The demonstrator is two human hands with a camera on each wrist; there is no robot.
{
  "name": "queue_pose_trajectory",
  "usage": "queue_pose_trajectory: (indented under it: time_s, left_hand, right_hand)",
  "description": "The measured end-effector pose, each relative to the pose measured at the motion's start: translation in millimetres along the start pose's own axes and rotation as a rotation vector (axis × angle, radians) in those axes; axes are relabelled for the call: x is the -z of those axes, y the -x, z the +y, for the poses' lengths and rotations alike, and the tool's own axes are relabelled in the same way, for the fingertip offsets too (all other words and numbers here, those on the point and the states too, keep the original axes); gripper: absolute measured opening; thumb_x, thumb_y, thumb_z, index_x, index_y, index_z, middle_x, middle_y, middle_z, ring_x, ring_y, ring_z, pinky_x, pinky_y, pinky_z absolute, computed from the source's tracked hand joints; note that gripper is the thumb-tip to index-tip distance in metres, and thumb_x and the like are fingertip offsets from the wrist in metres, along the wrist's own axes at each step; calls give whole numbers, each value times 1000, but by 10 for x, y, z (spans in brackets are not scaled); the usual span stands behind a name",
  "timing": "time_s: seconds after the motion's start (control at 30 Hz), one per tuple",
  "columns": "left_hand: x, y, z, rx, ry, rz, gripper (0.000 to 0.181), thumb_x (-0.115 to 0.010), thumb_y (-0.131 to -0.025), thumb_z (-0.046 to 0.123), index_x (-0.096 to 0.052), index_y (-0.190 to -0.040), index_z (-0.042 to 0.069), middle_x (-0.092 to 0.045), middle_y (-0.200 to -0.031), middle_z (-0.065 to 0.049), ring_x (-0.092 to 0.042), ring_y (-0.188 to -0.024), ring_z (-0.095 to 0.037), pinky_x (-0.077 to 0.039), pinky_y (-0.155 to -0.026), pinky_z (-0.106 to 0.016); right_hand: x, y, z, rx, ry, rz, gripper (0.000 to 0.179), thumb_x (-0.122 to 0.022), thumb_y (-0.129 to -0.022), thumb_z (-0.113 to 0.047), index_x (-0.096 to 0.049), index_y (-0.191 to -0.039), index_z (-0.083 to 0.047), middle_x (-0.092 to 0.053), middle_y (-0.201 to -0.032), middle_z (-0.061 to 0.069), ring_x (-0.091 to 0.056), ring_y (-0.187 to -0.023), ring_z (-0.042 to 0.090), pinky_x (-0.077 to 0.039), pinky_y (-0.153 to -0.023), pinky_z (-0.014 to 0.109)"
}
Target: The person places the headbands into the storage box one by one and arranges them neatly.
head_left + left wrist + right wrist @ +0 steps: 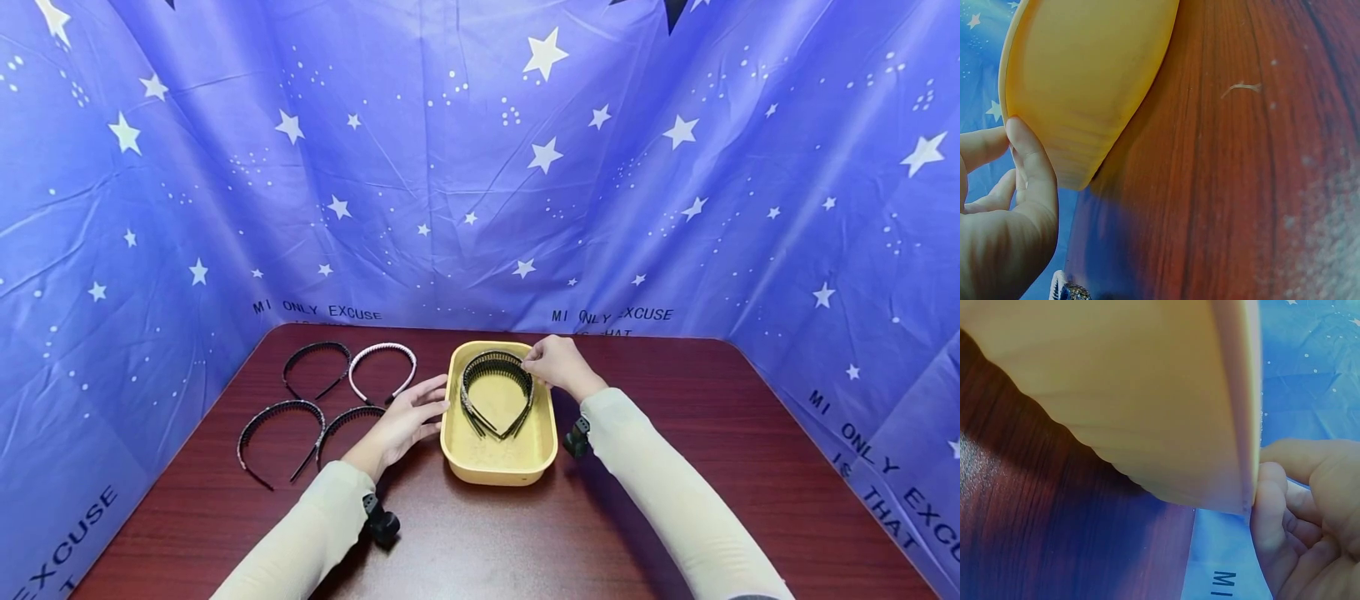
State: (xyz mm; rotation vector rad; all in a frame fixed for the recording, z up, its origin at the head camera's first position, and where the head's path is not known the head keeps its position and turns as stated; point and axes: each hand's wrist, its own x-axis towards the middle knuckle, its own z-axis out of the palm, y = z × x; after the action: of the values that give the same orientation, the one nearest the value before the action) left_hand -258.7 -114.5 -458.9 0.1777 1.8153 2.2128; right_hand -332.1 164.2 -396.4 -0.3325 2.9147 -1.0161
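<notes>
Fingers [1269, 515] of the right hand [564, 367] bend inward at the right rim of the yellow tray [497, 459], tips beside the stacked headbands [495, 364]; whether they pinch rim or band, I cannot tell. The left hand [399, 425] spreads nearly straight fingers against the tray's left side, touching without grasping. The stack lies inside the tray, towards its far end. Left of the tray, on the dark red table [660, 392], lie a pink-and-white headband [382, 347], a black headband [316, 345] farther out, a patterned headband [279, 406] and a partly hidden headband [348, 414]. Blue starry cloth [450, 208] rises beyond the tray.
</notes>
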Motion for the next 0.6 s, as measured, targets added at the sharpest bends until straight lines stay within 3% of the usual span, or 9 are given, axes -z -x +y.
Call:
queue_pose_trajectory:
  time_s: [0.3,0.6]
  left_hand:
    - [-9,5,9,4,0,3,58,-59,-98,2,-39,-152,4,-47,-143,-23,-58,-112,-24,-54,-83,-29]
    - [-8,5,6,6,0,6,57,-58,-98,1,-39,-152,3,-47,-142,-24,-58,-111,-25,-54,-83,-30]
  right_hand:
    - [2,-9,12,-14,-18,-9,10,-74,-90,-14,-75,-87,-5,-64,-58,4,-59,-48,14,-54,-49,28]
    - [9,7,29,-13,-54,0,10,-75,-89,-16,-73,-88,-6,-65,-61,6,-60,-49,15,-58,-54,34]
